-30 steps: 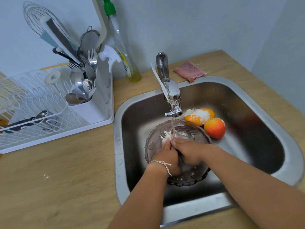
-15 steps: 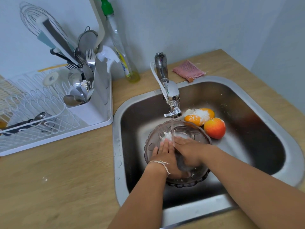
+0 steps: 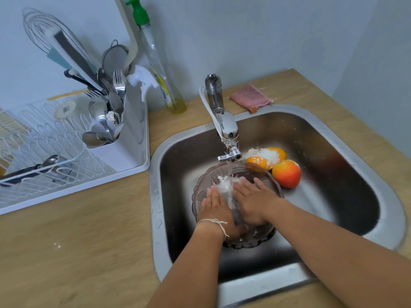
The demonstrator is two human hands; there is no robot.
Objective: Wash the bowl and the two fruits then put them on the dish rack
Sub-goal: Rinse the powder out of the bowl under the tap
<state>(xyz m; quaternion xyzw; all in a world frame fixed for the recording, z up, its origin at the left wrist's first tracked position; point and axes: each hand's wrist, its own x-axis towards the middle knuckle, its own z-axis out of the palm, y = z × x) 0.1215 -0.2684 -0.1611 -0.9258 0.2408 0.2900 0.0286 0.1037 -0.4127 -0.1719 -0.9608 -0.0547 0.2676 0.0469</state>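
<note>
while water is running from the chrome tap [image 3: 224, 130], the translucent smoky-brown plastic bowl with a scalloped rim [image 3: 201, 194] is sitting on the floor of the stainless steel sink [image 3: 333, 165], directly under the spout, apparently so that the stream is landing inside it. both hands are lying flat inside the bowl, side by side and almost touching, with fingers straight and pointing to the far side; neither is gripping anything. the left hand [image 3: 216, 207], with a pale string bracelet at the wrist, is pressing on the near left of the bowl's inside, and the right hand [image 3: 252, 200] is pressing on the right, a patch of white foam [image 3: 225, 185] lying between their fingertips. this posture suggests rubbing of the inner surface, with the open palms also keeping the bowl from sliding. the two fruits are waiting just beyond the bowl at the far right: an orange-yellow fruit capped with white foam [image 3: 266, 157] touching a round red-orange fruit [image 3: 286, 174], both near the right hand's fingertips but apart from them. the white wire dish rack [image 3: 44, 138] is standing on the wooden counter [image 3: 77, 241], well to the left of the sink.
</note>
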